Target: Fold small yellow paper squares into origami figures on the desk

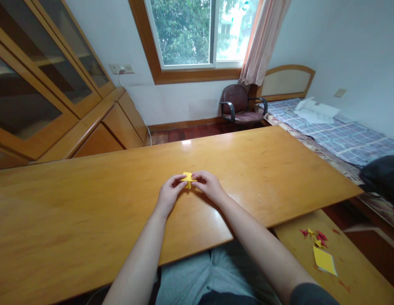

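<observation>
Between my two hands, just over the wooden table (98,212), is a small folded piece of yellow origami paper (188,178). My left hand (170,190) pinches its left side between thumb and fingers. On the other side, my right hand (209,185) grips the right edge the same way. Flat flaps of the paper stick out above and below the fingertips. Parts of its sides are covered by my fingers, so the full folded shape cannot be made out.
Lower right, a low wooden surface (298,245) bears several red and yellow folded paper pieces (318,238) and a stack of yellow square paper (324,260). A brown armchair (236,103) stands behind the table, a bed (336,131) to the right, a cabinet (89,123) to the left.
</observation>
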`<state>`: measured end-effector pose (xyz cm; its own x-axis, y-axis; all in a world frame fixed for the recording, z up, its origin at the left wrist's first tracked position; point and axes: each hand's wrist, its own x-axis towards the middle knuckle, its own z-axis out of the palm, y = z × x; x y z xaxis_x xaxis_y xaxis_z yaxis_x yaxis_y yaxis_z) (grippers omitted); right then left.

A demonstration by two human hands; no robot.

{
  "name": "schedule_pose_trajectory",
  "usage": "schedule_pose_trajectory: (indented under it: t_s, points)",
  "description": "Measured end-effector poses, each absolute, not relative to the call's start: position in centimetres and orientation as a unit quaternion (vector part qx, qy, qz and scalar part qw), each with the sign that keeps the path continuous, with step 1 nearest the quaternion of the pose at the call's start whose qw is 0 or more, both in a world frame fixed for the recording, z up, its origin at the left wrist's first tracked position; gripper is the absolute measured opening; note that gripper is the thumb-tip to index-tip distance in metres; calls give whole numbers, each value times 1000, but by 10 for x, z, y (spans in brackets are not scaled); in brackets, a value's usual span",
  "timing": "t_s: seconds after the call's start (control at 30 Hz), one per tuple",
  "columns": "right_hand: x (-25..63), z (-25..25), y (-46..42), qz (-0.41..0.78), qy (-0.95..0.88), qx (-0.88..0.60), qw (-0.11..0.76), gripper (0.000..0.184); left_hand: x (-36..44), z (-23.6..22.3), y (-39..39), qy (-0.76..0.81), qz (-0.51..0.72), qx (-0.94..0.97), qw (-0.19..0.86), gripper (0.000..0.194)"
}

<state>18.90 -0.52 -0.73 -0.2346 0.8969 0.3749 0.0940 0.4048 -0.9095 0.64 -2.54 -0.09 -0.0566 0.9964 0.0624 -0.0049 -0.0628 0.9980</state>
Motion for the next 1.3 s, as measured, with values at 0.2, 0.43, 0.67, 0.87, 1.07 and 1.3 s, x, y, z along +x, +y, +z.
schedule_pose_trajectory:
  t_s: [0.2, 0.43, 0.67, 0.87, 1.07, 1.3]
  points:
    - [190, -7, -4, 376, -689, -368, 498, 5, 5, 0, -26, 505, 512, 570, 397, 25]
    - [191, -2, -6, 357, -695, -377, 497, 4, 6, 3, -26, 498, 510, 628, 313, 17]
    - [190, -2, -6, 333, -708, -377, 497, 7, 6, -3, -24, 511, 512, 636, 268, 13]
    - [191, 1, -8, 304, -730, -389, 472, 7, 9, 5, -29, 494, 493, 668, 259, 14]
    - [190, 3, -11, 277, -747, -392, 461, 6, 11, 10, -32, 491, 480, 689, 230, 14]
    - [191, 5, -13, 268, -754, -388, 457, 8, 12, 8, -32, 487, 473, 700, 221, 11]
